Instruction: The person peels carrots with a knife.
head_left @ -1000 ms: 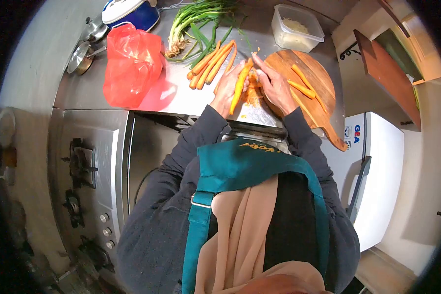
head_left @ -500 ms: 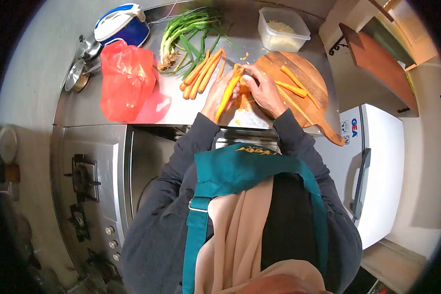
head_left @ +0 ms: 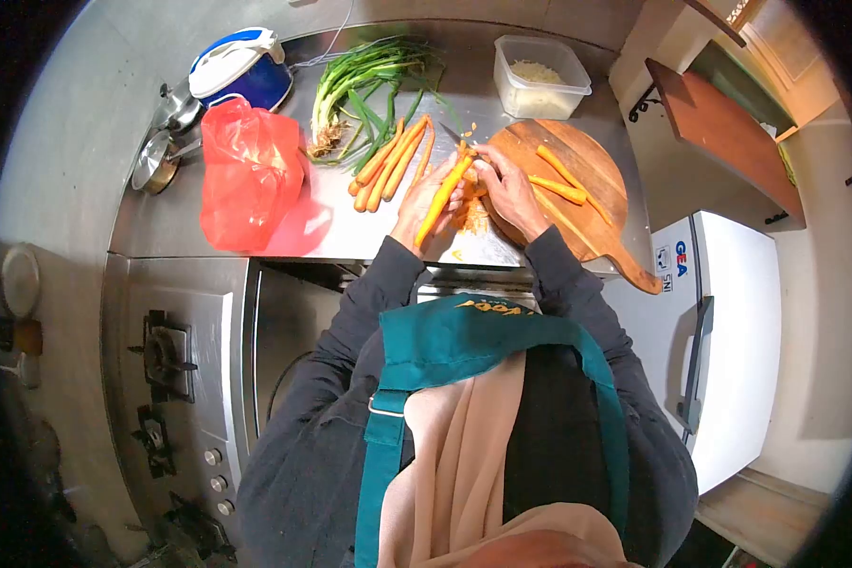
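Observation:
My left hand (head_left: 424, 206) is closed around a peeled-looking carrot (head_left: 442, 201), which points up and away from me. My right hand (head_left: 511, 194) is closed at the carrot's far end on a knife (head_left: 449, 132); only part of its dark blade shows, and the handle is hidden in my fingers. Orange peelings (head_left: 471, 220) lie on the counter beneath my hands. Just left of my left hand is a pile of carrots (head_left: 388, 170). To the right, a round wooden board (head_left: 592, 156) with a handle bears several bright carrots (head_left: 559, 187).
Green onions (head_left: 355, 90) lie behind the carrot pile. A red plastic bag (head_left: 248, 180) stands at the left, near a blue-and-white container (head_left: 241, 71) and metal pans (head_left: 156, 163). A clear tub (head_left: 540, 90) with pale shreds is at the back. A stove (head_left: 175, 350) is at left, a white fridge (head_left: 738, 331) at right.
The view has tilted slightly, so the counter sits lower in the picture. The right hand has shifted a little around the carrot's far end; both hands keep their hold.

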### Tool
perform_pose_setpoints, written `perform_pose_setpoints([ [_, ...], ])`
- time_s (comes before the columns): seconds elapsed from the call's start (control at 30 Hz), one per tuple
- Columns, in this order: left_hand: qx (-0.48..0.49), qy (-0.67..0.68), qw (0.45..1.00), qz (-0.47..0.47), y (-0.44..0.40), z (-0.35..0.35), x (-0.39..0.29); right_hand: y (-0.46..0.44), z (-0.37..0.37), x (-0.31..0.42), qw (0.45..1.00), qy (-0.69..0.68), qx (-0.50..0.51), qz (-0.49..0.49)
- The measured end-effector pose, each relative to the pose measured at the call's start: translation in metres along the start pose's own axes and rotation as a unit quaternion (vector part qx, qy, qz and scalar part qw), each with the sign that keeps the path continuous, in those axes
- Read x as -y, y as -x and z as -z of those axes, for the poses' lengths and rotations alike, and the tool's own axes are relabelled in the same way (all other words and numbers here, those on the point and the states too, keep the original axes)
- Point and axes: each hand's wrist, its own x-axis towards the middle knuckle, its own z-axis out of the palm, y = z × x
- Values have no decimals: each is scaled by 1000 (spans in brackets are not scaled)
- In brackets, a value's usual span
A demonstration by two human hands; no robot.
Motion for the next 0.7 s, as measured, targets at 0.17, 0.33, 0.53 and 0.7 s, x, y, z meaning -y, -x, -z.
perform_pose_setpoints([
  [0.17, -74, -36, 993, -84, -19, 9, -7, 23, -5, 11, 994, 42, 60, 83],
  [0.33, -92, -22, 986, -136, -16, 3, -22, 40, -6, 45, 987, 48, 149, 44],
  [0.53, -38, -54, 979, -193, -22, -5, -21, 31, -6, 39, 995, 58, 70, 51],
  [0.7, -108, -72, 974, -188, -13, -31, -18, 17, -1, 25, 996, 52, 24, 70],
])
